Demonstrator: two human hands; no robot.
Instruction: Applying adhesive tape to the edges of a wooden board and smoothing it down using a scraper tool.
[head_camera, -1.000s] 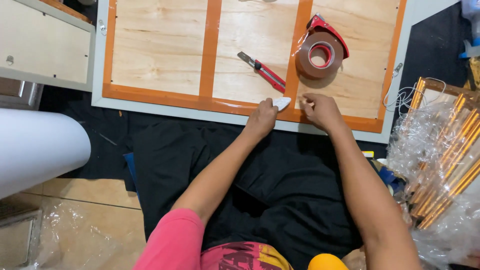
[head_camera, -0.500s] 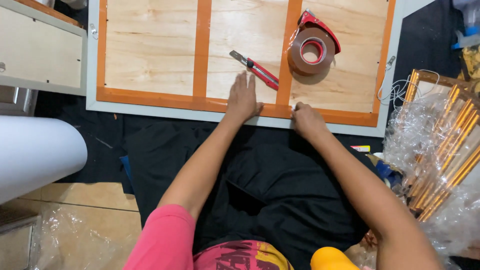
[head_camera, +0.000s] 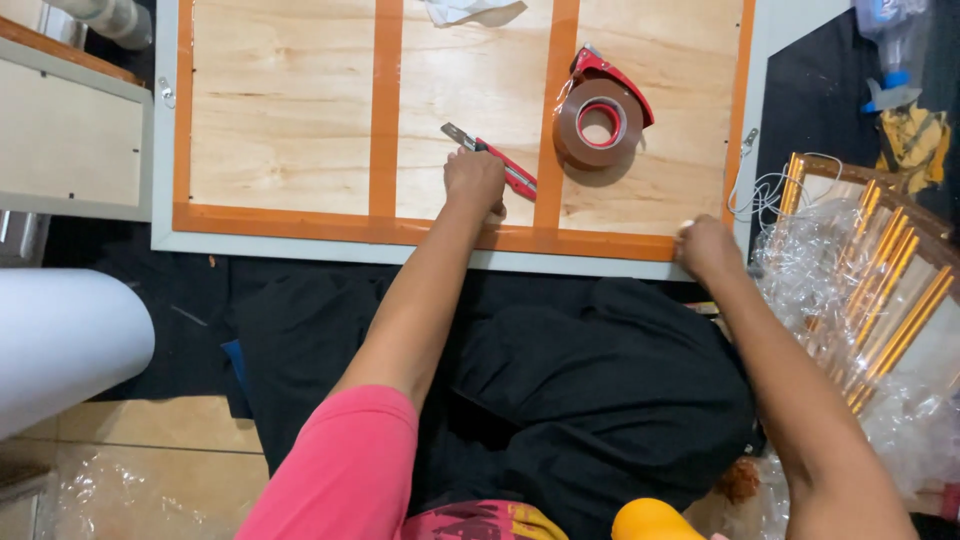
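1. A plastic wrap (head_camera: 850, 290) at 3 o'clock holds golden-orange sticks (head_camera: 885, 270); how many there are is hard to make out.
2. The left hand (head_camera: 474, 180) is laid over the red utility knife (head_camera: 500, 165) on the wooden panel (head_camera: 290, 120); whether its grip is clenched on the knife cannot be told.
3. The right hand (head_camera: 706, 246) is closed at the panel's corner at 3 o'clock; what it pinches is hidden.
4. The tape dispenser (head_camera: 602, 120) lies at 1 o'clock from the knife.
5. A white roll (head_camera: 60, 340) at 9 o'clock is cut off.
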